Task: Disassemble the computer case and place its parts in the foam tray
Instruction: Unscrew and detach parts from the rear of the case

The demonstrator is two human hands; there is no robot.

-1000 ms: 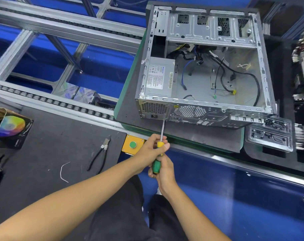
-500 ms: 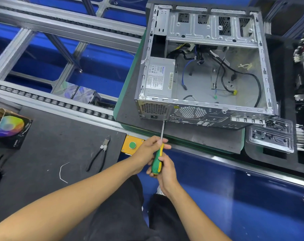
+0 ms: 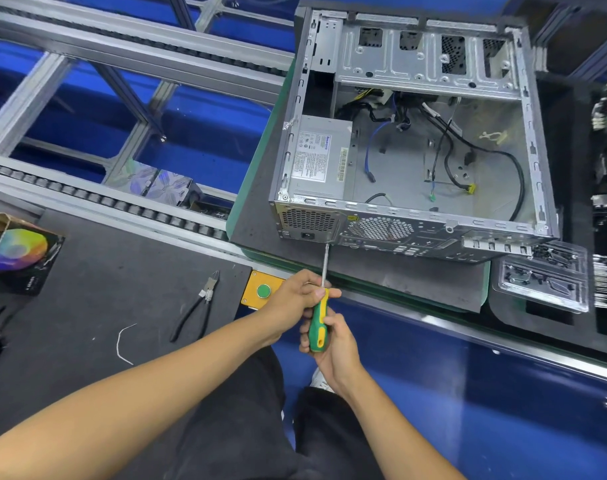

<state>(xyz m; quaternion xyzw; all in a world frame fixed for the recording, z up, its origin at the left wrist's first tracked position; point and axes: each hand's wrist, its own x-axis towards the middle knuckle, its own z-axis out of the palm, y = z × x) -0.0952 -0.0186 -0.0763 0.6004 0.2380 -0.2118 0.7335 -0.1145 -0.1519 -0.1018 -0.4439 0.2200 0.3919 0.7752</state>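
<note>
The open grey sheet-metal computer case (image 3: 413, 133) lies on its side on a dark mat on the green-edged surface (image 3: 257, 188), its rear panel facing the person, and it sits in the same place as in the earlier frames. Inside it the boxy silver power supply unit (image 3: 321, 157) is seated in the near left corner, with loose black and blue cables (image 3: 444, 147) trailing across the bare floor of the case. The black foam tray (image 3: 569, 133) stands just to the right of the case, already holding some parts.

The green-and-yellow-handled screwdriver (image 3: 318, 320) has its tip against the rear panel just below the power supply's vent grille, as it was a second ago. What differs is the grip: the handle has turned a little, and its yellow stripe now faces up more. The right hand (image 3: 333, 344) wraps its fingers round the lower handle, while the left hand (image 3: 295, 296) pinches the top of the handle and the base of the shaft between thumb and fingertips, steadying it.

The view sits a touch closer and lower than before. This looks like a slow turn on a power supply mounting screw; the unit is not yet freed for the tray.
</note>
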